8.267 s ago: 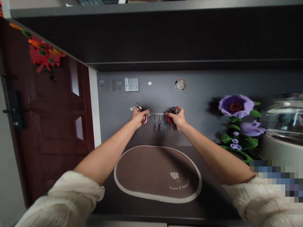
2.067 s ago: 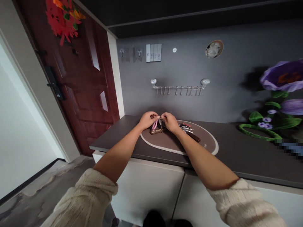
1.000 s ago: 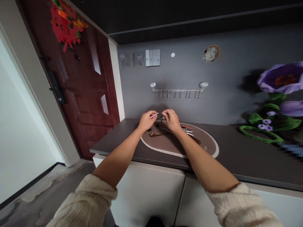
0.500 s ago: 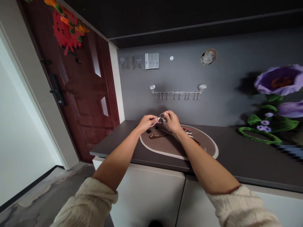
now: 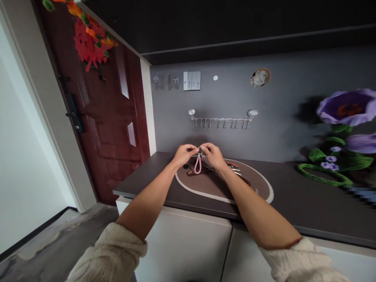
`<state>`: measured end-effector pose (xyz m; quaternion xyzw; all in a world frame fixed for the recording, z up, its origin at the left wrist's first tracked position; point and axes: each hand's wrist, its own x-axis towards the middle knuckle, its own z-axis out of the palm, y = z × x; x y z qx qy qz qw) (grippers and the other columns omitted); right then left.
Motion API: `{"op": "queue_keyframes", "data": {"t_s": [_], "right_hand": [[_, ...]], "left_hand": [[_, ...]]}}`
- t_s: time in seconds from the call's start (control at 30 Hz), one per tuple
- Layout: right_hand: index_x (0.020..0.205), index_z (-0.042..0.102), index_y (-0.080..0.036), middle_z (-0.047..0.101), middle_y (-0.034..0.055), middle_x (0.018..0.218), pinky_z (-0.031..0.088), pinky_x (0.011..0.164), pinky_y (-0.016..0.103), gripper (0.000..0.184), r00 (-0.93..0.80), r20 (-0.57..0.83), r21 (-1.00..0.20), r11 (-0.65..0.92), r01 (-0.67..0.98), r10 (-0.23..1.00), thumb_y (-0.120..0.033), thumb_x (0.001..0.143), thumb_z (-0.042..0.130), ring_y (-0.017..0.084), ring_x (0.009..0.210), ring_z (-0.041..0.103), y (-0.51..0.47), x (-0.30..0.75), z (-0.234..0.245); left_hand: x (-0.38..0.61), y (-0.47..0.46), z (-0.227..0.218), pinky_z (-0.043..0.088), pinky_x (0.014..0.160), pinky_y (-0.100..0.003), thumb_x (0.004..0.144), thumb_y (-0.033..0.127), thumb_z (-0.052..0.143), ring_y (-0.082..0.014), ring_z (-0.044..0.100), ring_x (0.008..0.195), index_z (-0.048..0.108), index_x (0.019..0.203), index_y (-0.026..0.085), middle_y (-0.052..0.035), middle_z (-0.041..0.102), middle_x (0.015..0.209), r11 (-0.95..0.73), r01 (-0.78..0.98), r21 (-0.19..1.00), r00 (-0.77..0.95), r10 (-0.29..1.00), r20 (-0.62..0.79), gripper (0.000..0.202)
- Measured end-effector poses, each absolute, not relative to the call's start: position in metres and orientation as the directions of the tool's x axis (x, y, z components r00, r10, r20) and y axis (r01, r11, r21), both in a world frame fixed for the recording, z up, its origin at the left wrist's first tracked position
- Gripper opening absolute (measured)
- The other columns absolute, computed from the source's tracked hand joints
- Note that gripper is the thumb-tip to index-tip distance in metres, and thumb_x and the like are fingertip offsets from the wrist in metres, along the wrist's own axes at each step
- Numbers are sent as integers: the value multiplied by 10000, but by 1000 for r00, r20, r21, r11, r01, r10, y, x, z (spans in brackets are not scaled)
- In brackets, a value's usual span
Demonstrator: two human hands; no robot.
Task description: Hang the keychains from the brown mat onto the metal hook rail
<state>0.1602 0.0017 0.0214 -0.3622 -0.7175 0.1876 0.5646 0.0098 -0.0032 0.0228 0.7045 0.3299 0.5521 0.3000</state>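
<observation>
A keychain with a pink loop strap (image 5: 197,166) and a metal ring hangs between my two hands, above an oval brown mat (image 5: 217,194) with a pale rim. My left hand (image 5: 185,154) pinches the ring from the left, thumb and fingertips together. From the other side my right hand (image 5: 213,155) pinches the same ring. Part of the ring is hidden by the fingertips. On the mat lie a brown strap-like piece (image 5: 193,173), small dark round items (image 5: 186,167) and several thin metal pieces (image 5: 236,171), partly covered by my right arm.
A clear rail with hooks (image 5: 221,119) is fixed to the grey wall behind the hands. Purple artificial flowers (image 5: 348,107) stand at the right of the dark counter (image 5: 293,203). A black shelf (image 5: 235,27) overhangs above. A dark red door (image 5: 110,117) is at left.
My left hand has let the pink strap go and moved onto the ring. The strap now hangs straight down. The view has tilted slightly upward.
</observation>
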Motion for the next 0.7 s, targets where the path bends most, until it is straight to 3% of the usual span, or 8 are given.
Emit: {"op": "queue_keyframes", "data": {"t_s": [0.43, 0.7], "right_hand": [[743, 569, -148, 579, 9, 712, 389, 679, 257, 271, -103, 581, -796, 590, 135, 807, -405, 656, 567, 106, 651, 499, -5, 154, 23], [739, 543, -156, 547, -1, 710, 379, 693, 253, 237, -77, 636, -745, 636, 201, 768, -387, 685, 537, 111, 674, 483, -5, 154, 23]], "left_hand": [[13, 5, 17, 380, 647, -231, 576, 335, 666, -82, 499, 607, 606, 688, 133, 6, 581, 649, -482, -270, 834, 57, 856, 513, 239], [15, 5, 16, 394, 667, -240, 585, 353, 657, -96, 521, 632, 617, 720, 125, -18, 607, 685, -508, -219, 833, 37, 849, 527, 268]]}}
